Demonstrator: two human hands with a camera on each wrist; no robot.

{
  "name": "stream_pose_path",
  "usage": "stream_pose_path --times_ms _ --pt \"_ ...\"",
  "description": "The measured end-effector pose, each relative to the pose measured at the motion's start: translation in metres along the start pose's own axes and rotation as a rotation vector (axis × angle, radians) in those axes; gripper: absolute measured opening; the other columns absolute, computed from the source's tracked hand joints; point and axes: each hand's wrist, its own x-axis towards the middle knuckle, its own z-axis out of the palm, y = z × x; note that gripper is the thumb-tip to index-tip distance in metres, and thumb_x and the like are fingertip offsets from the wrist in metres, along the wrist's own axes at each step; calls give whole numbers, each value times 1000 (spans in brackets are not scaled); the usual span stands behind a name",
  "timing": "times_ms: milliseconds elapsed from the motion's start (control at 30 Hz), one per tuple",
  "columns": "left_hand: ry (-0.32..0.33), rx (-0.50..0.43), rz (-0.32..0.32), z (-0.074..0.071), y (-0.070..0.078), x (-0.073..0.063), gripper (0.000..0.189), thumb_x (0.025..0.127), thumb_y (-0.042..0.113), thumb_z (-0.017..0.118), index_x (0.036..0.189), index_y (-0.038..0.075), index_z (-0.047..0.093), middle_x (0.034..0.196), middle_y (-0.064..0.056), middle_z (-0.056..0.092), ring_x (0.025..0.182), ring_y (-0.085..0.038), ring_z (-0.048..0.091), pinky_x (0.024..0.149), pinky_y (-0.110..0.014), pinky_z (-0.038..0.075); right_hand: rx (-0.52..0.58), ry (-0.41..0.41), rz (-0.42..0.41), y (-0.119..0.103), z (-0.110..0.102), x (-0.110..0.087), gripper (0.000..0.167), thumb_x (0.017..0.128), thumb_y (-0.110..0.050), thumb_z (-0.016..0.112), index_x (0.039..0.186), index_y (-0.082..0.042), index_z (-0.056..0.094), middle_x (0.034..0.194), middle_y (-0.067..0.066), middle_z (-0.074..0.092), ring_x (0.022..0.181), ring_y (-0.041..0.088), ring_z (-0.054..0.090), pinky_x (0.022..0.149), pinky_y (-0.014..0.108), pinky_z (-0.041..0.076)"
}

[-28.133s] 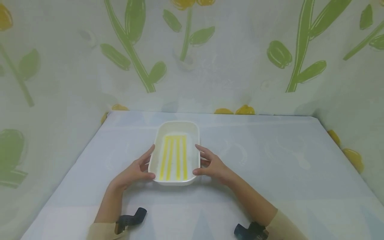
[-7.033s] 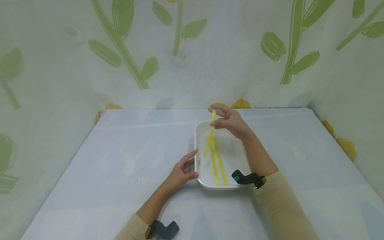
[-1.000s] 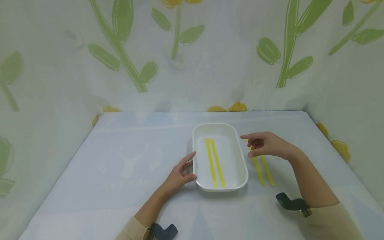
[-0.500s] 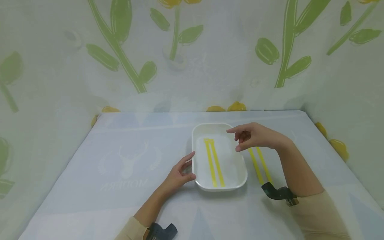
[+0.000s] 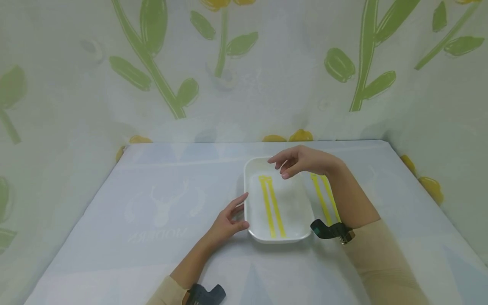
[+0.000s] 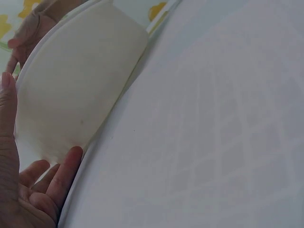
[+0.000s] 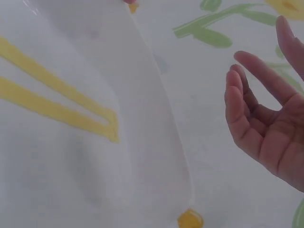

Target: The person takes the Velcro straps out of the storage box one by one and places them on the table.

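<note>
A white rectangular tray (image 5: 293,212) stands on the table with two long, flat yellow strips (image 5: 272,207) lying lengthwise on its floor. In the right wrist view the far ends of these strips (image 7: 61,107) meet. My left hand (image 5: 225,222) rests at the tray's left side, thumb and fingertips against the outer wall (image 6: 80,85). Over the tray's far right part hovers my right hand (image 5: 301,162), fingers loosely bent and holding nothing. Two similar yellow strips (image 5: 320,197) lie on the table right of the tray, partly hidden by my right forearm.
The pale, patterned cloth on the table (image 5: 160,241) stretches left and right of the tray. Floral-printed walls (image 5: 274,84) enclose it at the back and sides. A dark camera mount sits on each wrist.
My right hand has moved left from above the strips on the table to over the tray's far end. My left hand and the tray stay almost where they were.
</note>
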Motion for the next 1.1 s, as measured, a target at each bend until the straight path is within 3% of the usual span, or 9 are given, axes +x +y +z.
stream_pose_path --times_ms 200,400,600,667,833,1100 --pt "0 16 -15 0 2 1 82 79 33 75 148 20 33 154 -3 28 137 -31 35 86 -28 53 50 -65 77 0 0 22 57 80 -17 75 133 -9 54 123 19 56 111 29 58 93 38 50" --pt "-5 11 -17 -1 2 0 81 80 31 75 148 18 32 154 -6 28 137 -32 35 86 -29 54 44 -77 146 8 3 40 56 83 -15 71 135 -10 52 128 22 53 111 25 56 96 37 48" --pt "-8 -7 -5 -2 2 -1 84 79 33 75 148 16 30 155 -7 27 137 -32 34 86 -28 53 191 -76 236 20 10 60 58 85 -9 69 138 -2 46 110 13 57 107 32 57 93 39 50" --pt "-1 -9 -10 -2 2 -1 86 77 36 76 148 17 31 155 -6 27 137 -32 34 86 -27 54 224 -56 268 24 13 64 55 86 -7 68 137 -2 47 103 9 58 104 30 57 93 40 51" --pt "-18 -21 0 0 1 -1 92 73 44 76 148 16 30 155 -7 25 138 -33 33 85 -28 54 168 28 338 37 23 70 51 83 -6 71 131 -4 53 96 6 59 91 22 58 85 34 54" --pt "-29 -33 12 2 -1 -6 91 75 42 75 148 13 29 155 -9 25 138 -35 32 85 -28 54 131 172 390 60 41 76 62 70 -9 84 125 -4 56 94 6 61 73 15 60 71 28 56"
